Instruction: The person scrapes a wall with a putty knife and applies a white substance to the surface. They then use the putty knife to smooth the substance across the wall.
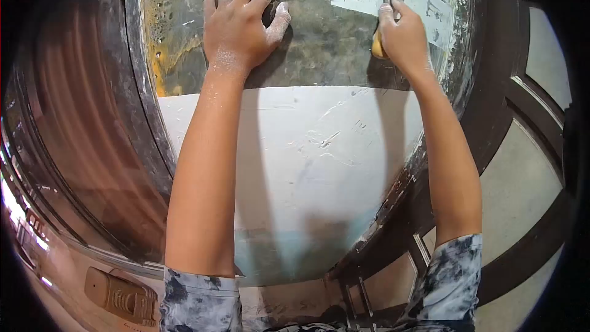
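My left hand (238, 27) lies with fingers spread on the dark, stained upper part of a panel (326, 43); its fingers and wrist are dusted white. At the upper right my right hand (402, 34) grips a scraper (378, 46) with a yellowish handle, its thin blade pointing up against the white-coated strip (424, 9). Below both hands, a smooth white sheet-like area (319, 147) with a few scratch marks covers the lower panel. Its bottom turns pale blue.
A worn dark frame edge (144, 80) borders the panel on the left, beside a reddish-brown curtain-like surface (80, 98). Dark bars with pale panes (519, 178) stand on the right. A brown moulded object (120, 295) lies at the lower left.
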A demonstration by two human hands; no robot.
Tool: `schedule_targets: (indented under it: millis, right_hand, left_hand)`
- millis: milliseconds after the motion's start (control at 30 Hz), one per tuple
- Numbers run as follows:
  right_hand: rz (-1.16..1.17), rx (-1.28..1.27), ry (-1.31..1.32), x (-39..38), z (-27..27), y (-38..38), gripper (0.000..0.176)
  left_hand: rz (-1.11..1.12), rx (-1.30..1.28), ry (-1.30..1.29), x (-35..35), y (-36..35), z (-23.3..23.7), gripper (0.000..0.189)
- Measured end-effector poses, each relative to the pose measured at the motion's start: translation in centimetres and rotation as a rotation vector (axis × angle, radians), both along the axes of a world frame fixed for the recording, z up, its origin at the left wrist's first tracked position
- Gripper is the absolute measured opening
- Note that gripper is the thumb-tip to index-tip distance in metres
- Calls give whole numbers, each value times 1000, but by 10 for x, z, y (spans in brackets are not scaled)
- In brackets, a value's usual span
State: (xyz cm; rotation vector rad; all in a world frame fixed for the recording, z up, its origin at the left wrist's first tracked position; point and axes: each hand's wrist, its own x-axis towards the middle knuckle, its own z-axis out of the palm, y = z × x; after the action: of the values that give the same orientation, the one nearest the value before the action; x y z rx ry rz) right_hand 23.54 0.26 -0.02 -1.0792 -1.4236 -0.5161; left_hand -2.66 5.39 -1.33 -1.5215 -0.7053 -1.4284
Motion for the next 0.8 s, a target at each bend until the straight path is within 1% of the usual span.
schedule_targets:
  millis: [100,167,233,267,367,400,433,500,533,600,633,700,800]
  right_hand:
    - [-171,-46,-129,-31,-19,-11,38]
    - [-154,-74,-128,-34,-18,-10,39]
    - [-113,-33,-40,-24,2,-9,41]
    - [-54,-24,9,-18,9,-8,41]
    - [-103,-91,-51,-36,-6,-13,40]
    - [-160,-157,-125,-45,-13,-16,39]
    - [-160,-71,-152,-45,-20,-11,39]
    - [-170,-4,-122,-35,-5,-6,38]
    - [-170,-6,-121,-31,0,-5,38]
    - [-99,-40,-38,-27,7,-5,37]
    - [-123,-80,-97,-39,-1,-13,36]
    - [-127,-1,-197,-47,-20,-4,36]
    - [-149,50,-137,-35,0,-3,37]
  left_hand:
    - [-9,-26,3,0,-1,1,53]
    - [-12,-29,8,-1,-1,1,53]
    - [-10,-27,9,-1,0,0,53]
    - [-8,-20,6,-1,0,0,53]
    - [1,-18,5,-1,0,0,54]
    - [1,-16,3,0,1,0,54]
    - [-1,-25,4,-1,1,0,54]
    - [-3,-39,10,-1,0,-1,54]
    - [-10,-30,10,-1,0,-1,54]
    - [-14,-18,9,-1,-1,1,54]
    - [-16,-23,3,-1,-1,0,54]
    - [-18,-24,-8,-1,0,1,53]
    - [-12,-86,20,-2,7,0,58]
